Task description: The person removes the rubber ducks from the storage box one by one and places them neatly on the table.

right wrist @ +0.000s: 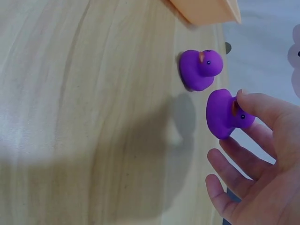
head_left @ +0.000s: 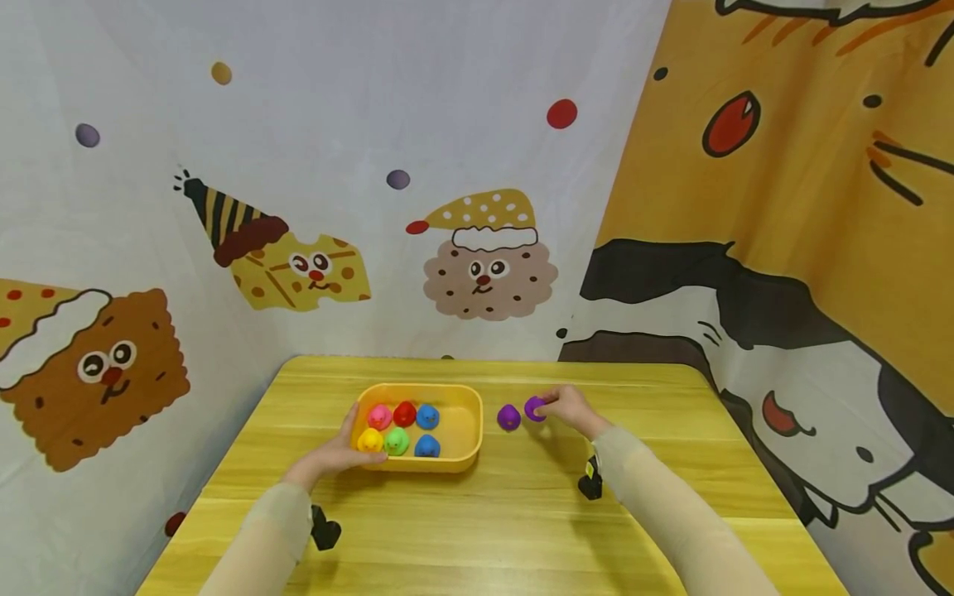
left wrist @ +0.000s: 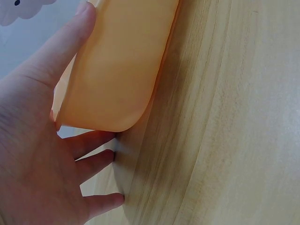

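Note:
A purple rubber duck (right wrist: 219,115) is pinched at its head between the thumb and fingers of my right hand (head_left: 570,407); it tilts, and its shadow falls apart from it in the right wrist view. A second purple rubber duck (head_left: 509,417) sits on the table just left of it. My left hand (head_left: 334,455) spans the near left corner of a yellow plastic tray (head_left: 426,465), thumb along the front rim, other fingers spread, straight, by the end wall (left wrist: 108,103). Inside are a pink duck (head_left: 379,416), a red duck (head_left: 405,413), a yellow duck, a green duck (head_left: 397,441) and two blue ducks (head_left: 427,447).
The wooden table (head_left: 447,530) runs back to a cloth backdrop (head_left: 484,74) printed with cartoon figures, which also rises along the sides. A small black device (head_left: 325,528) is worn at the left wrist, another black device (head_left: 590,480) at the right.

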Available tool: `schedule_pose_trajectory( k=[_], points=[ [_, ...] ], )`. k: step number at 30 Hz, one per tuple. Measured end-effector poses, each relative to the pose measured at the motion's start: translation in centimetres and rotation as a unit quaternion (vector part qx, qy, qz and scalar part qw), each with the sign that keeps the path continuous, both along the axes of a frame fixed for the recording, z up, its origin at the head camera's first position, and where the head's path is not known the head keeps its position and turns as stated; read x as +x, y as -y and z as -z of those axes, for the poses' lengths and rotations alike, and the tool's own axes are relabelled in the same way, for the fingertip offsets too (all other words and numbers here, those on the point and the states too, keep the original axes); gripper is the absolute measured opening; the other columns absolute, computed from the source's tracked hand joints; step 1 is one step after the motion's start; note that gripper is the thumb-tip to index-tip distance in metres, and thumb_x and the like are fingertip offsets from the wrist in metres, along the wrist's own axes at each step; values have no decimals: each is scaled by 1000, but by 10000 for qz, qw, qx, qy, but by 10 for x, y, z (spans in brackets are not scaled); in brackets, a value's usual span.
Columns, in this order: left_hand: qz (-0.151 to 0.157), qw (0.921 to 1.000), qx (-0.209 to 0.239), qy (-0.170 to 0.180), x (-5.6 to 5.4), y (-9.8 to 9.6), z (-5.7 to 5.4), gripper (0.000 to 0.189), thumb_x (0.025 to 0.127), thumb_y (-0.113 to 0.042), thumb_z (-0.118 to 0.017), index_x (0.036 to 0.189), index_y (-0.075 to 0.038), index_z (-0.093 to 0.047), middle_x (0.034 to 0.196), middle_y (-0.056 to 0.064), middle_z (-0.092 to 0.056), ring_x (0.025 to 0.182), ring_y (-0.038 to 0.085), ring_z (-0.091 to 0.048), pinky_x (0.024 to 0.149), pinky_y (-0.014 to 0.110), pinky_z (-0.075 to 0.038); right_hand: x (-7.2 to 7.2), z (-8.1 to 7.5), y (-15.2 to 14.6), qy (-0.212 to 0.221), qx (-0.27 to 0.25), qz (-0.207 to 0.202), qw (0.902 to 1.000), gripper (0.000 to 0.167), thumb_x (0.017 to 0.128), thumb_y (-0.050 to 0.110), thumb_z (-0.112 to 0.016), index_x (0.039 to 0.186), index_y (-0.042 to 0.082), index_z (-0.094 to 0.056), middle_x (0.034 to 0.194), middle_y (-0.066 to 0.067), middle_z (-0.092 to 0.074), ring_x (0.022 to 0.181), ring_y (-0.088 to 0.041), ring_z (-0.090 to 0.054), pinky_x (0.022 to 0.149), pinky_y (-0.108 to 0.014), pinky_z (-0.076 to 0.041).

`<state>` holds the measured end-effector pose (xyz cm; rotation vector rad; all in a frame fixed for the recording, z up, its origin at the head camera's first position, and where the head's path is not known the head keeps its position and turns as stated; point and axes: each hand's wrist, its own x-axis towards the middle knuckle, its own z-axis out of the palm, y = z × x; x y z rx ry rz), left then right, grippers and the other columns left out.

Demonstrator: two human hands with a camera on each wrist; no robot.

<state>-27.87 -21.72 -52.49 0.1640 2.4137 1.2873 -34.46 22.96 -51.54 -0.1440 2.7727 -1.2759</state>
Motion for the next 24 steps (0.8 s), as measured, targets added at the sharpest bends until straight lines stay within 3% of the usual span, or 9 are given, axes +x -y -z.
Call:
schedule_pose_trajectory(
  k=[9, 19, 24],
  points=[
    [-155, 9996, -14, 240, -6, 4, 8, 126, 79, -45, -77, 152, -16, 22, 158, 26, 7, 139, 51, -9, 108, 68, -7, 2, 10, -6, -85, 86, 164, 9998, 32, 78, 10, -78, 103, -9, -70, 97, -16, -71, 94, -31, -64, 89, -46, -49],
    [-119, 9999, -59, 64, 1, -1, 1, 126, 80, -47, -76, 151, -15, 23, 156, 30, 5, 137, 55, -10, 106, 70, -8, 6, 12, -5, 80, 123, 265, 9995, 32, 79, 10, -78, 105, -8, -70, 96, -14, -71, 94, -29, -64, 89, -46, -48],
    [-47, 10000, -54, -30, -1, 0, 3, 126, 81, -47, -75, 150, -12, 24, 154, 34, 5, 135, 58, -11, 104, 73, -9, 6, 12, -4, 41, 152, 268, 9995, 32, 78, 9, -79, 104, -8, -70, 96, -15, -71, 94, -30, -64, 90, -46, -48]
  ],
)
